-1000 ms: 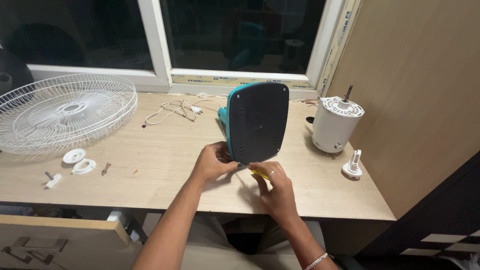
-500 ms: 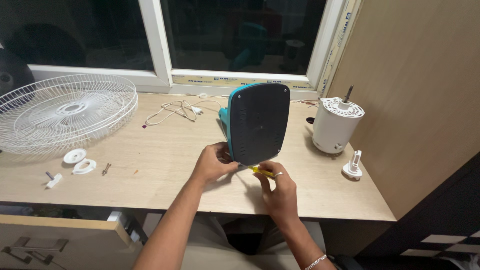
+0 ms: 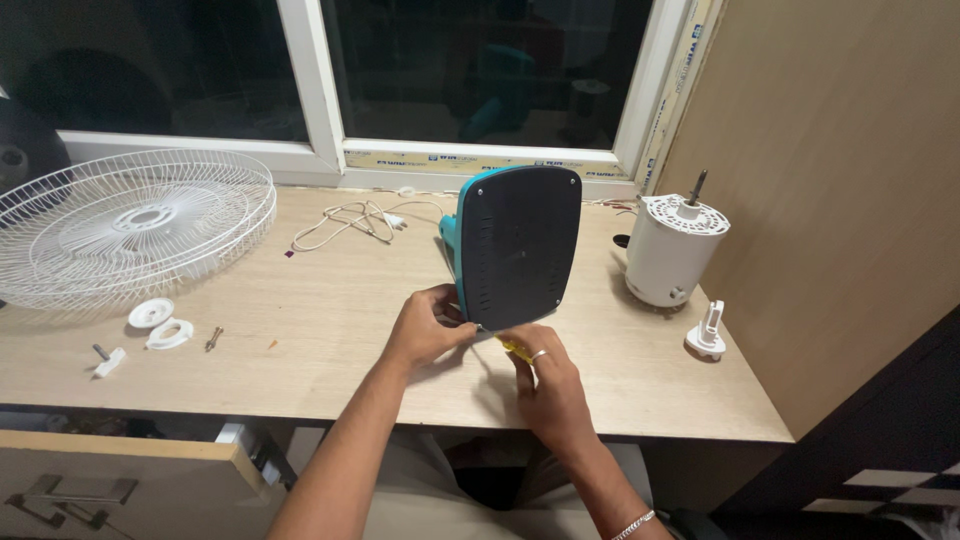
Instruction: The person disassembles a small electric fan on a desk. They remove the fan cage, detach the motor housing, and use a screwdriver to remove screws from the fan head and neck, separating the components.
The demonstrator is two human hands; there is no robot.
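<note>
The left hand (image 3: 425, 325) grips the lower edge of the fan base (image 3: 517, 248), stood on edge mid-desk (image 3: 320, 330), while the right hand (image 3: 545, 378) clamps a yellow screwdriver (image 3: 513, 347) at its underside, likely working a screw, so the tip must stay seated.

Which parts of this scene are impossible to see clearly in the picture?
- Head view: yellow tool is mostly covered by the right hand; its tip is hidden.
- Front of the teal fan base faces away.
- White fan grille is cut by the left edge.
- Small screws are too small to tell apart.
</note>
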